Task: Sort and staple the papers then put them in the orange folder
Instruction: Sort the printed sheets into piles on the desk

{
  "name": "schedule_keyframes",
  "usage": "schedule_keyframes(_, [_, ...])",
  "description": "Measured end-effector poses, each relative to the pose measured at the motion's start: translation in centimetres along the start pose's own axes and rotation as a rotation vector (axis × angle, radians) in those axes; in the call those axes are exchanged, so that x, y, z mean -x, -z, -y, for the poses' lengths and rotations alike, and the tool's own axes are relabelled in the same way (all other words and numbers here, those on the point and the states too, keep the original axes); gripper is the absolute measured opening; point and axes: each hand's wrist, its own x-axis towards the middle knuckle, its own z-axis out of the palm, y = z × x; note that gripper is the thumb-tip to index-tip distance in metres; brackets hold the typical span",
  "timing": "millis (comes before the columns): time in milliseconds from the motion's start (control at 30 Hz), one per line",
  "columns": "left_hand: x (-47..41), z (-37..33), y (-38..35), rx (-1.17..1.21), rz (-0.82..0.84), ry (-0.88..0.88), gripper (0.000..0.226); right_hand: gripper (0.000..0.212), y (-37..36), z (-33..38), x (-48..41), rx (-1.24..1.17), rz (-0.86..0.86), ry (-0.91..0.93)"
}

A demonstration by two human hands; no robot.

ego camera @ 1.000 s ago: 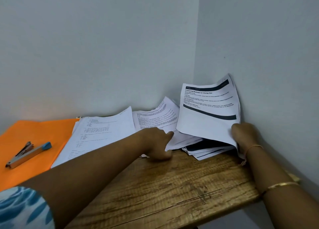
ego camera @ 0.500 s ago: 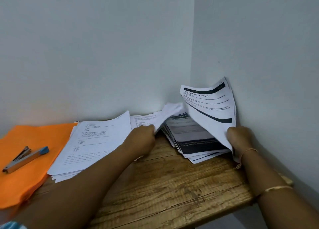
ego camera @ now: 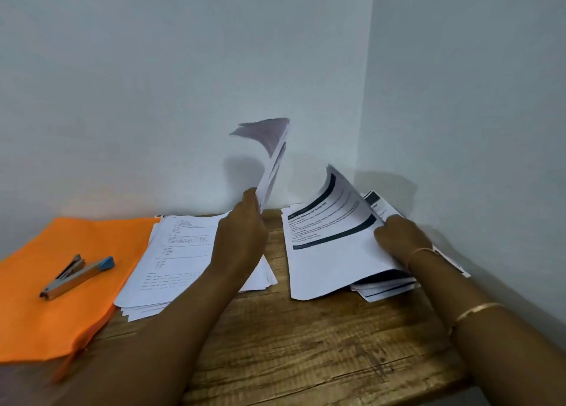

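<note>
left hand (ego camera: 242,234): fingers clamped on sheets (ego camera: 273,160), held upright
right hand (ego camera: 398,237): gripping curled top page (ego camera: 330,246) of stack (ego camera: 386,289) under it
stapler (ego camera: 76,275): on orange folder (ego camera: 36,307), well left of left hand

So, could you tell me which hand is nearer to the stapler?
Left. The left hand grips raised sheets at mid-table, right of the stapler on the orange folder. The right hand is farther right, holding the top page of the corner stack.

One orange folder (ego camera: 61,313); one stapler (ego camera: 76,276); three paper lots: left pile (ego camera: 171,261), right pile (ego camera: 330,252), raised sheaf (ego camera: 274,160); sheet counts unclear.
</note>
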Motion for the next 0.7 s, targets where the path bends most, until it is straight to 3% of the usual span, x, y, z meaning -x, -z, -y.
schedule_keyframes(200, [0.4,0.5,-0.5,0.031,0.021,-0.101,0.027,0.026,-2.3,2.2,0.1,0.130,0.104,0.032])
schedule_keyframes(300, [0.5,1.0,-1.2,-0.032,0.086,-0.126,0.031,0.035,-2.9,2.3,0.0,0.119,-0.131,0.117])
schedule_keyframes(367, [0.7,0.9,-1.2,-0.044,0.121,-0.138,0.031,0.032,-2.4,2.7,-0.1,-0.179,-0.256,0.225])
schedule_keyframes(400, [0.9,0.7,-1.2,-0.046,0.116,-0.159,0.032,0.035,-1.5,3.3,-0.1,-0.469,-0.177,0.197])
schedule_keyframes(467, [1.2,-0.2,-0.9,-0.052,0.083,-0.268,0.035,0.053,0.5,4.6,0.0,-1.127,0.177,0.000])
schedule_keyframes(500, [1.4,-0.6,-0.9,-0.067,0.049,-0.343,0.036,0.065,1.6,4.7,-0.1,-1.333,0.340,-0.065])
schedule_keyframes(567, [2.1,-1.3,-1.3,-0.135,0.008,-0.462,0.039,0.078,3.6,4.8,0.2,-1.430,0.510,-0.010])
schedule_keyframes(700, [4.1,-2.7,-2.6,-0.295,0.139,-0.593,0.077,0.056,5.8,4.5,0.9,-1.355,0.538,0.106])
